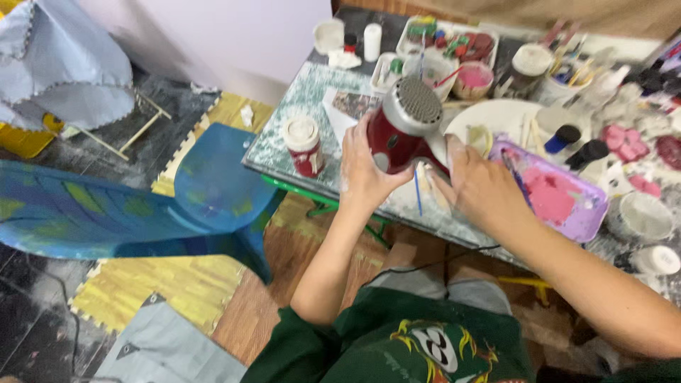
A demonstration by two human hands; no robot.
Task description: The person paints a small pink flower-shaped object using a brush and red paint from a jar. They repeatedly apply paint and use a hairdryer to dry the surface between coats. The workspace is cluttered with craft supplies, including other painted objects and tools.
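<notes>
Hairdryer [401,128] | red, held by left hand [365,170], right hand [482,188]

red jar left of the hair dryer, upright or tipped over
Upright: the red jar stands on its base on the table, its white lid facing up.

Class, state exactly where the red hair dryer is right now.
In the head view, the red hair dryer sits centre-frame above the table's near edge, gripped by the left hand and right hand, beside the purple tray.
</notes>
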